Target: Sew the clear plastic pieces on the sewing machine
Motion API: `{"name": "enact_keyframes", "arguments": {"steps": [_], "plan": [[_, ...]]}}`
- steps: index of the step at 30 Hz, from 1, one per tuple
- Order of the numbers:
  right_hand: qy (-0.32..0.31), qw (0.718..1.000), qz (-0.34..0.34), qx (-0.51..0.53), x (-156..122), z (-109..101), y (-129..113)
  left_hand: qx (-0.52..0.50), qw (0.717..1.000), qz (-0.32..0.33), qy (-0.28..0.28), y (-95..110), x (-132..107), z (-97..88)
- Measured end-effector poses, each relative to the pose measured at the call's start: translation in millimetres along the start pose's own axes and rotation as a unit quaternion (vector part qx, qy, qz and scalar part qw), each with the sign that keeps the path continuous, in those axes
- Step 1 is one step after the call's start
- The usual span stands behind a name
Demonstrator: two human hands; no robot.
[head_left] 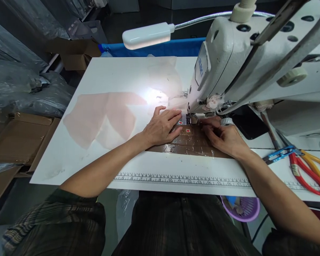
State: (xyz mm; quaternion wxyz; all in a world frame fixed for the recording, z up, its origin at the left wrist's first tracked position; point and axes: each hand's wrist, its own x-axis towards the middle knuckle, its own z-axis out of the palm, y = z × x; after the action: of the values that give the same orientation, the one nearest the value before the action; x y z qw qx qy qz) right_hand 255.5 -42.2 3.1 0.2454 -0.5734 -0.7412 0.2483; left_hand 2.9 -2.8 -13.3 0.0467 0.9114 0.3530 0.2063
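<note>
My left hand (pixel 164 126) lies flat with its fingers stretched out, just left of the presser foot (pixel 188 119) of a white sewing machine (pixel 216 53). Under its fingers are the brown taped strip (pixel 176 145) on the tabletop and the edge of sheer pale fabric. To the right of the foot, my right hand (pixel 224 137) has its fingers curled together in a pinch; whatever they hold is hidden. Cut pieces of sheer pink fabric (pixel 96 110) spread over the table at left. More sheer fabric (pixel 165 76) lies behind the needle area.
A white lamp (pixel 149 35) shines on the white table (pixel 77 163), which has a ruler (pixel 181 180) along its front edge. Red-handled scissors (pixel 306 174), blue thread snips (pixel 278 154) and a dark phone (pixel 248 122) lie at right. A purple basket (pixel 252 209) hangs below. Cardboard boxes (pixel 21 138) stand left.
</note>
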Motion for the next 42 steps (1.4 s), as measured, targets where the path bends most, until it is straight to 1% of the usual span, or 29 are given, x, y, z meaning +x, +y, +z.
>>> {"name": "enact_keyframes", "arguments": {"steps": [8, 10, 12, 14, 15, 17, 19, 21, 23, 25, 27, 29, 31, 34, 37, 39, 42], "plan": [[-0.006, 1.000, -0.005, -0.025, 1.1, 0.5, 0.5, 0.014, 1.000, -0.006, 0.017, 0.7, -0.9, 2.5], [0.000, 1.000, -0.015, -0.023, 0.8, 2.5, 3.3, 0.024, 1.000, -0.003, 0.007, 0.6, 0.8, 0.5], [0.008, 1.000, -0.023, -0.020, 0.3, 4.7, 6.1, 0.043, 0.999, 0.002, -0.015, -4.2, 8.1, -5.7], [0.007, 1.000, -0.024, -0.019, 0.0, 6.5, 8.5, 0.066, 0.997, -0.011, -0.039, -16.7, 22.9, -15.7], [0.006, 0.999, -0.025, -0.019, -0.1, 7.2, 9.5, 0.072, 0.996, -0.029, -0.051, -26.0, 32.9, -21.2], [0.005, 0.999, -0.031, -0.021, -0.2, 8.4, 11.2, 0.057, 0.991, -0.090, -0.082, -49.1, 55.1, -31.0], [0.008, 0.999, -0.039, -0.021, -0.1, 9.6, 12.8, 0.005, 0.983, -0.151, -0.107, -74.0, 75.5, -36.5], [0.012, 0.999, -0.036, -0.024, 0.1, 10.7, 14.5, -0.005, 0.979, -0.179, -0.094, -95.0, 89.6, -36.8], [0.011, 0.999, -0.031, -0.029, 0.4, 11.7, 16.0, -0.018, 0.979, -0.196, -0.062, -109.1, 95.6, -34.0], [0.013, 0.999, -0.037, -0.027, 0.3, 12.4, 16.8, -0.024, 0.974, -0.219, -0.046, -116.5, 94.5, -31.5], [0.016, 0.998, -0.050, -0.022, -0.2, 12.9, 16.7, -0.025, 0.967, -0.248, -0.055, -120.4, 88.3, -32.2], [0.016, 0.998, -0.058, -0.028, -1.1, 13.3, 16.0, -0.032, 0.959, -0.275, -0.063, -123.9, 78.6, -36.6], [0.012, 0.997, -0.065, -0.038, -2.1, 13.7, 15.6, -0.037, 0.952, -0.297, -0.057, -128.5, 67.4, -42.8], [0.016, 0.996, -0.077, -0.046, -2.9, 15.1, 17.1, -0.032, 0.945, -0.324, -0.027, -135.8, 51.8, -49.7], [0.029, 0.995, -0.074, -0.062, -2.5, 18.0, 19.6, -0.027, 0.936, -0.351, 0.016, -138.9, 43.5, -48.9], [0.040, 0.994, -0.070, -0.072, -2.1, 20.2, 20.3, -0.034, 0.928, -0.367, 0.045, -137.6, 43.3, -44.6], [0.054, 0.993, -0.073, -0.073, -1.6, 22.5, 19.5, -0.061, 0.920, -0.378, 0.079, -132.8, 49.2, -37.2]]}}
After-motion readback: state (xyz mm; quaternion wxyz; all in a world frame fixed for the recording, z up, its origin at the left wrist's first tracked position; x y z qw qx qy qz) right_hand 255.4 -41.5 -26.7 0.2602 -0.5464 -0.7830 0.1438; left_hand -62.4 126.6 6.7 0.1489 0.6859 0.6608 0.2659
